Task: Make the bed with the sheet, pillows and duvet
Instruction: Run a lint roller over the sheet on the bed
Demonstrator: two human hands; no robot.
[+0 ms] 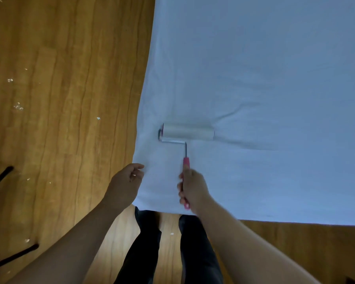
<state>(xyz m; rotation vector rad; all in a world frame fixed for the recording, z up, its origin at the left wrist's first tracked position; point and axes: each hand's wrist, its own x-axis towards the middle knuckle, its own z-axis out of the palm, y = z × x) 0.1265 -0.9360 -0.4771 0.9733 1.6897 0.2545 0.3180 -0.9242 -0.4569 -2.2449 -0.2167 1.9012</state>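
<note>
A white sheet lies spread over the bed, filling the upper right of the view; its near corner sits just in front of the person, with the left edge running up and away and the near edge running off to the right. The cloth is mostly smooth, with a few shallow creases close to the corner.

On the sheet near that corner rests a lint roller, its pale roll lying crosswise and touching the cloth. A bent metal wire runs from the roll's left end down to a pink handle. The right hand grips this handle, fingers curled round it, the pink end showing below the palm.

The left hand is at the sheet's left edge, just beside the corner, with fingers loosely curled toward the cloth; whether it pinches the edge or only touches it cannot be told.

Below the corner stand the person's legs in dark trousers on a wooden floor, which carries scattered small white specks. Two thin black bars lie at the far left.
</note>
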